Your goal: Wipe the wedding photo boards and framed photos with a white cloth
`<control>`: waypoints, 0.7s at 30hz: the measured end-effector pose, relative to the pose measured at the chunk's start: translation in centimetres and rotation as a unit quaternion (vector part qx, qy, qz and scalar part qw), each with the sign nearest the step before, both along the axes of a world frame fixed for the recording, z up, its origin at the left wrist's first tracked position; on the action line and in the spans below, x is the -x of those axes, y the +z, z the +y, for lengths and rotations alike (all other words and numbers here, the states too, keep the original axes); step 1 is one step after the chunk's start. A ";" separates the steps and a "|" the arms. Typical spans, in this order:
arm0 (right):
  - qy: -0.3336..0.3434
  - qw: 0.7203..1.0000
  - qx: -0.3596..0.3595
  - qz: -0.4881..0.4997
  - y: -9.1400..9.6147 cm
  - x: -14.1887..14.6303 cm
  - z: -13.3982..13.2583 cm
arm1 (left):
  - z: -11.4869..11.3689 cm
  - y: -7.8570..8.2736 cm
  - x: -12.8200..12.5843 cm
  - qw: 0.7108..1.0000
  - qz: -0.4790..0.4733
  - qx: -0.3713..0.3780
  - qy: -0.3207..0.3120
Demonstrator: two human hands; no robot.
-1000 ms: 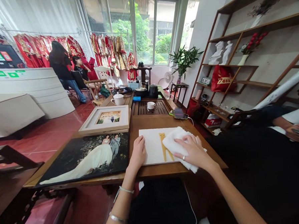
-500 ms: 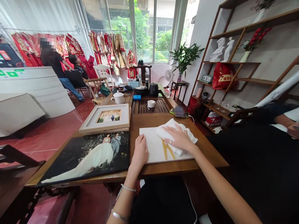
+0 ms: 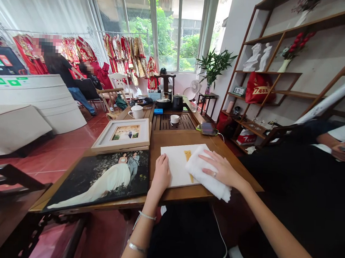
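Observation:
A white board with a yellow mark [image 3: 175,163] lies flat on the wooden table [image 3: 237,167] in front of me. My left hand [image 3: 160,174] rests on its near left corner, fingers curled down against it. My right hand [image 3: 221,169] lies flat with fingers spread on a folded white cloth [image 3: 207,179], pressing it onto the board's right side and the table's near edge.
A large wedding photo print [image 3: 100,177] and a framed photo [image 3: 123,134] lie at the left. Behind stand a tea tray [image 3: 172,123] with cups, a teapot and a kettle. A seated person [image 3: 336,149] is at my right, shelves behind. People stand by red garments far left.
My right hand has slid the cloth back from the board's far right toward the near right edge. My left hand has stayed on the board's corner.

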State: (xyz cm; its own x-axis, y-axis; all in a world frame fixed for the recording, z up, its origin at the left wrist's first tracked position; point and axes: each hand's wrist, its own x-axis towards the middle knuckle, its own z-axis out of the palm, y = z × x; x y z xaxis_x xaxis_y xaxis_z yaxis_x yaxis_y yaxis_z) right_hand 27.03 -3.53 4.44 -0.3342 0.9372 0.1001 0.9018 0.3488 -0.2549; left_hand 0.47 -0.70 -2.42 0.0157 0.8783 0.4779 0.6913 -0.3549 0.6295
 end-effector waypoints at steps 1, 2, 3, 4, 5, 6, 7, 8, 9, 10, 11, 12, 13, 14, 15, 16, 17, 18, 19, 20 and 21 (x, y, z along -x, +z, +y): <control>-0.018 1.000 0.004 -0.001 0.0 0.2 0.7 | 0.0 0.0 0.0 1.000 0.000 -0.003 0.002; -0.035 0.999 0.005 -0.004 0.0 0.5 1.3 | 0.0 0.0 -0.1 1.000 -0.002 -0.005 0.004; -0.054 0.999 0.003 -0.007 0.1 0.9 1.8 | 0.0 0.0 -0.1 1.000 -0.004 -0.007 0.004; -0.075 0.997 0.001 -0.010 0.2 1.4 2.3 | 0.0 0.0 -0.2 1.000 -0.008 -0.008 0.003; -0.099 0.995 0.001 -0.013 0.2 1.9 2.6 | 0.0 0.0 -0.2 1.000 -0.010 -0.008 0.002; -0.122 0.992 0.002 -0.015 0.3 2.4 3.0 | 0.1 0.0 -0.2 1.000 -0.012 -0.006 -0.001; -0.144 0.989 0.002 -0.016 0.3 2.8 3.3 | 0.1 0.0 -0.2 1.000 -0.011 -0.005 -0.004; -0.159 0.987 -0.002 -0.016 0.3 3.2 3.5 | 0.1 0.0 -0.2 1.000 -0.010 -0.003 -0.007; -0.167 0.986 -0.013 -0.017 0.3 3.5 3.8 | 0.1 0.0 -0.2 1.000 -0.007 -0.001 -0.009; -0.163 0.986 -0.031 -0.019 0.2 3.7 4.0 | 0.1 0.1 -0.2 1.000 -0.005 0.002 -0.010; -0.148 0.988 -0.049 -0.022 0.2 3.8 4.2 | 0.1 0.1 -0.1 1.000 -0.002 0.005 -0.011; -0.121 0.991 -0.059 -0.026 0.1 3.8 4.3 | 0.1 0.2 -0.1 1.000 0.000 0.008 -0.011; -0.088 0.994 -0.059 -0.031 0.1 3.7 4.4 | 0.2 0.3 -0.1 1.000 0.002 0.014 -0.011; -0.054 0.997 -0.049 -0.036 0.1 3.4 4.3 | 0.2 0.4 -0.1 1.000 0.004 0.020 -0.009; -0.020 0.999 -0.031 -0.040 0.1 3.1 4.1 | 0.2 0.5 -0.1 1.000 0.006 0.027 -0.007; 0.010 0.999 -0.012 -0.043 0.1 2.8 3.8 | 0.2 0.6 0.0 0.999 0.007 0.033 -0.005; 0.035 0.998 0.001 -0.046 0.1 2.4 3.4 | 0.2 0.7 0.0 0.999 0.008 0.037 -0.004; 0.056 0.997 0.008 -0.048 0.1 2.0 2.9 | 0.2 0.8 0.1 0.999 0.007 0.039 -0.006; 0.075 0.996 0.012 -0.050 0.1 1.6 2.2 | 0.1 0.9 0.2 0.999 0.005 0.040 -0.008; 0.094 0.994 0.016 -0.053 0.1 1.2 1.5 | 0.1 1.0 0.2 0.999 0.000 0.039 -0.011; 0.111 0.992 0.017 -0.056 0.0 0.9 0.8 | 0.1 1.0 0.3 0.999 -0.006 0.039 -0.013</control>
